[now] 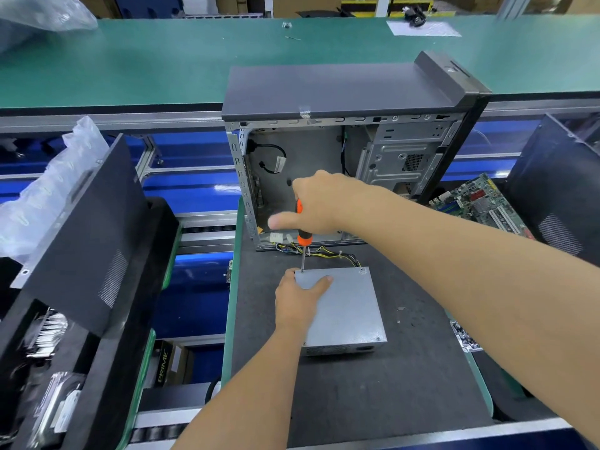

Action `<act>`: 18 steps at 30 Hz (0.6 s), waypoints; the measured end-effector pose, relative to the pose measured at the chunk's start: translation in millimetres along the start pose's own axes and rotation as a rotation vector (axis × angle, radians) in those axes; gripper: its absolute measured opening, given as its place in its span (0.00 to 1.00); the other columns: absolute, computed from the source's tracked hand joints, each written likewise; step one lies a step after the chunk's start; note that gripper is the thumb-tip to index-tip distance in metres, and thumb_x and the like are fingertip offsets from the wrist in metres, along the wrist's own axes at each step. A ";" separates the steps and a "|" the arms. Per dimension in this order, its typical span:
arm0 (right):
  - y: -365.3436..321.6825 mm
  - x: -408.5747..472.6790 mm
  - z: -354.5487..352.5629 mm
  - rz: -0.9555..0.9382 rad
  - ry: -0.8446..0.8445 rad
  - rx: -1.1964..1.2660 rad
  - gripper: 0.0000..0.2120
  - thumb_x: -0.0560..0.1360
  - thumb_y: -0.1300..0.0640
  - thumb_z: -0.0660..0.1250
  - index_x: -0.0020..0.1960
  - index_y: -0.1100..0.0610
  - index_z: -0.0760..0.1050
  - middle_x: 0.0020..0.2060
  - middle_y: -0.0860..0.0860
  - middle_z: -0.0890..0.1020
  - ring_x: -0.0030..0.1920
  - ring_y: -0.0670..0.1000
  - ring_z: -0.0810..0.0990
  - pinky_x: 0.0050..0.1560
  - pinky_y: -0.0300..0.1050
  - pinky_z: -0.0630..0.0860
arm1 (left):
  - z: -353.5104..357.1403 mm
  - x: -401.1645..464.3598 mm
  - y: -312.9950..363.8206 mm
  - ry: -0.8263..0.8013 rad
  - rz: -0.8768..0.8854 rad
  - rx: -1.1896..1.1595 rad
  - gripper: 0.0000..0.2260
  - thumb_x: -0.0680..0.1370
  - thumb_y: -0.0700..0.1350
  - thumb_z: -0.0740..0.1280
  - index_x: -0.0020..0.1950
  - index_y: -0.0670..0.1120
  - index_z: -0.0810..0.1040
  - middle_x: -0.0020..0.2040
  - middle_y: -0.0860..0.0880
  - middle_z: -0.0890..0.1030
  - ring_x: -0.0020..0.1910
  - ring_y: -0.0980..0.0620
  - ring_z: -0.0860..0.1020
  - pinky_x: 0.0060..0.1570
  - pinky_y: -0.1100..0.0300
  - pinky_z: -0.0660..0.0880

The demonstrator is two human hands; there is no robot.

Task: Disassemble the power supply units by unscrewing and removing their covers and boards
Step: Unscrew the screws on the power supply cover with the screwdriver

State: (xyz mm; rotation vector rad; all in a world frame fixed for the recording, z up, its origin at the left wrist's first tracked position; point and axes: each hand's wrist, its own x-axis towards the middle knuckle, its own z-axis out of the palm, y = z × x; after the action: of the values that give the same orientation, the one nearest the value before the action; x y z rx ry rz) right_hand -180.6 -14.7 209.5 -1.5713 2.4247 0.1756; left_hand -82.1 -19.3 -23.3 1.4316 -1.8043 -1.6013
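Note:
A grey metal power supply unit (349, 311) lies flat on the dark mat (406, 384), its cable bundle (331, 253) running back toward the case. My left hand (297, 298) grips the unit's far left corner, thumb pressed on the top cover. My right hand (319, 204) is closed around an orange-and-black screwdriver (303, 238), held upright. The screwdriver's tip sits on a screw at the cover's far left corner, just beside my left hand. Two more screws show at the far right and near right corners.
An open grey computer case (350, 151) stands just behind the unit. A motherboard (480, 203) lies at the right next to a black panel (558, 196). Black case panels (84, 228) and plastic wrap (42, 196) fill the left. A green conveyor table (162, 60) runs across the back.

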 end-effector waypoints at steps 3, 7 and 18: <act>-2.5 1.2 -3.5 0.018 0.070 -0.172 0.30 0.78 0.30 0.49 0.38 0.56 0.67 0.36 0.52 0.68 0.34 0.53 0.69 0.32 0.46 0.63 | -0.1 0.5 -1.2 0.001 -0.001 -0.009 0.26 0.65 0.63 0.78 0.55 0.52 0.75 0.51 0.51 0.81 0.49 0.50 0.81 0.50 0.47 0.81; 2.9 0.7 -4.9 -0.060 -0.066 -0.078 0.16 0.77 0.45 0.62 0.59 0.53 0.68 0.45 0.53 0.71 0.46 0.57 0.71 0.43 0.51 0.72 | 0.9 0.8 -1.3 0.007 0.002 -0.008 0.27 0.65 0.62 0.78 0.56 0.51 0.75 0.52 0.51 0.81 0.50 0.49 0.81 0.51 0.46 0.81; 3.0 -3.8 -3.1 -0.019 0.004 -0.217 0.23 0.81 0.38 0.55 0.66 0.54 0.66 0.49 0.55 0.74 0.49 0.60 0.70 0.40 0.49 0.66 | 0.0 -0.6 1.3 0.020 0.026 0.027 0.22 0.67 0.61 0.78 0.51 0.56 0.72 0.47 0.57 0.78 0.45 0.58 0.78 0.42 0.58 0.76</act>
State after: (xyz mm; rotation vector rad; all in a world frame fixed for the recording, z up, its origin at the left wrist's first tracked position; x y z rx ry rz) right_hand -182.2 -10.8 213.3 -1.6827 2.4621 0.4461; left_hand -82.4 -19.0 -21.9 1.4243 -1.8331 -1.5504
